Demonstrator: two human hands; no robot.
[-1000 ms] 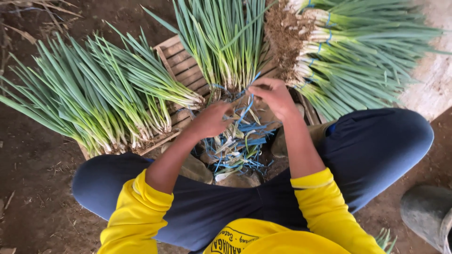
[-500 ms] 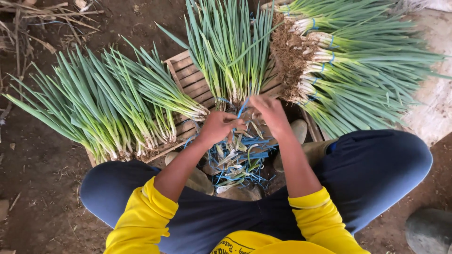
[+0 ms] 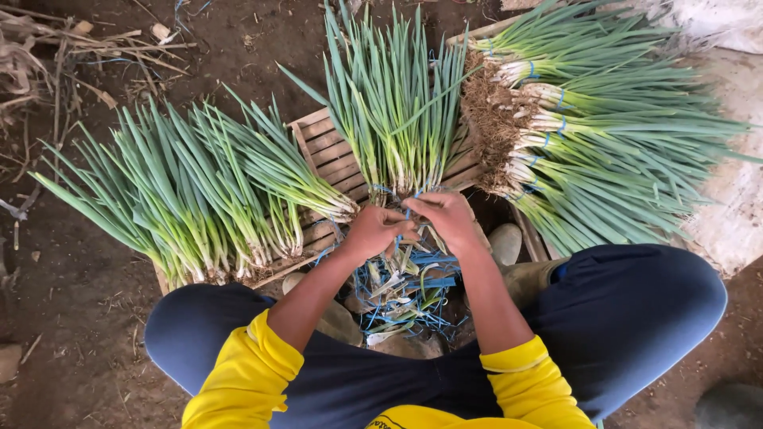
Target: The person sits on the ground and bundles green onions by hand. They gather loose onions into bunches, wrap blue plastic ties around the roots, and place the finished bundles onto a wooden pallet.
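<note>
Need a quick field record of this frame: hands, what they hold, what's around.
left hand: closed on blue string at the base of the middle bunch
right hand: fingers pinched on the same blue string
middle bunch: green onions, leaves pointing away, white ends at the hands
support: wooden crate under the bunch
left pile: loose green onions, untied as far as visible
right pile: bunches tied with blue string, roots toward the centre
below hands: blue string scraps and trimmings
ground: bare soil
</note>
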